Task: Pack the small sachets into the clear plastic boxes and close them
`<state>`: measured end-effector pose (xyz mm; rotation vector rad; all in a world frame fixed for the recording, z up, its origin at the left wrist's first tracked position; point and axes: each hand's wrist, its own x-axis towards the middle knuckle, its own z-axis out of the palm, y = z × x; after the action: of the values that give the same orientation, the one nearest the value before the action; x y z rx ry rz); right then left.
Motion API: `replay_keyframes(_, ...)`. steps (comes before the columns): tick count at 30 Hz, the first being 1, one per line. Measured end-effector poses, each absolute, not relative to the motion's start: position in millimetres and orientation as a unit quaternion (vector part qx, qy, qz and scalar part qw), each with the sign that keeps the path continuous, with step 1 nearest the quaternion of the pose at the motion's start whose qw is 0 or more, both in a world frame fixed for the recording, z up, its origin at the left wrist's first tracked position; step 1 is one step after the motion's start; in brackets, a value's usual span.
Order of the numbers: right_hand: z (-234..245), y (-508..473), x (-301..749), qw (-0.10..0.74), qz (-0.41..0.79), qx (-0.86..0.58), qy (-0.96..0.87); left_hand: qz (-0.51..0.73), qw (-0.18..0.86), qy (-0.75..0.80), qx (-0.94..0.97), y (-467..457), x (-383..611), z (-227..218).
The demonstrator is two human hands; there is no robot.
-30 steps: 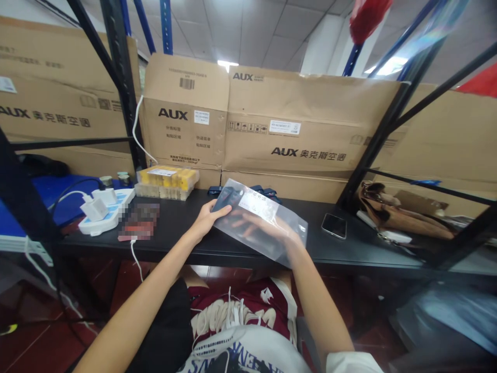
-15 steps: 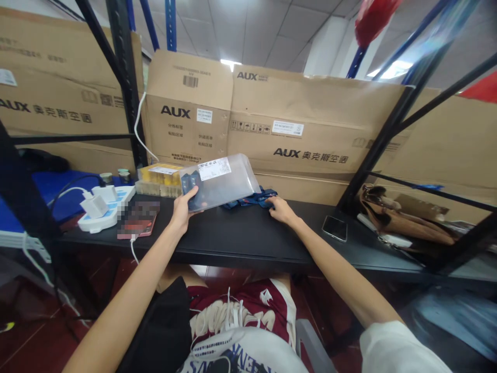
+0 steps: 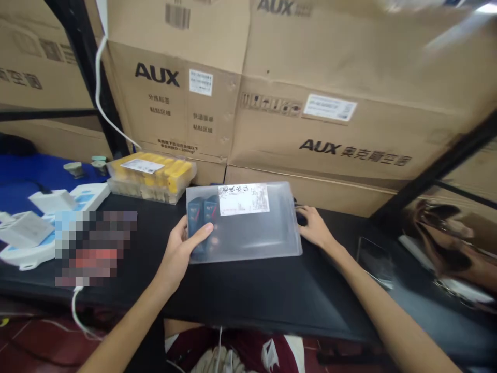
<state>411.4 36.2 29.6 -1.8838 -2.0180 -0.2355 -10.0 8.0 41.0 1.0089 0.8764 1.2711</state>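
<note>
My left hand (image 3: 182,248) grips the left end of a frosted clear plastic box (image 3: 252,238), its thumb across the front face. Two dark blue packets (image 3: 204,207) show through the plastic at that end, and a white label (image 3: 244,199) with handwriting is stuck near the top. The box is tilted up so that its broad face is toward me. My right hand (image 3: 316,228) is at the box's right edge, fingers curled round a dark blue packet (image 3: 301,217) that is mostly hidden behind the box.
A clear box of yellow packets (image 3: 155,173) stands at the back left of the black table (image 3: 240,295). Left of it are a white power strip (image 3: 89,199) with plugs and a blurred-out phone on a cable. A dark phone (image 3: 375,261) and a brown bag (image 3: 446,233) lie right. Large cartons (image 3: 272,129) form the back wall.
The plastic box has come lower and nearer, turned more level, and now covers the pile of dark blue packets. My right hand stays near that pile. The view has tipped down and closer.
</note>
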Motion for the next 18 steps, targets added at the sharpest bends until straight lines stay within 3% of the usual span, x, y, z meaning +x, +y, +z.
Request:
replay_keyframes(6,21,22,408,0.272,-0.016,-0.698,-0.662,0.543,0.533,0.452,0.466,2,-12,44)
replay_keyframes(11,29,8,401,0.261,0.033,-0.74,-0.619,0.528,0.471,0.509,0.49,-1,-13,50)
replay_keyframes(15,30,6,392,0.366,0.151,-0.708,-0.585,0.535,0.4,0.529,0.523,-2,-13,47)
replay_keyframes(18,27,10,380,0.433,0.148,-0.675,-0.578,0.55,0.355,0.55,0.518,-6,-16,41)
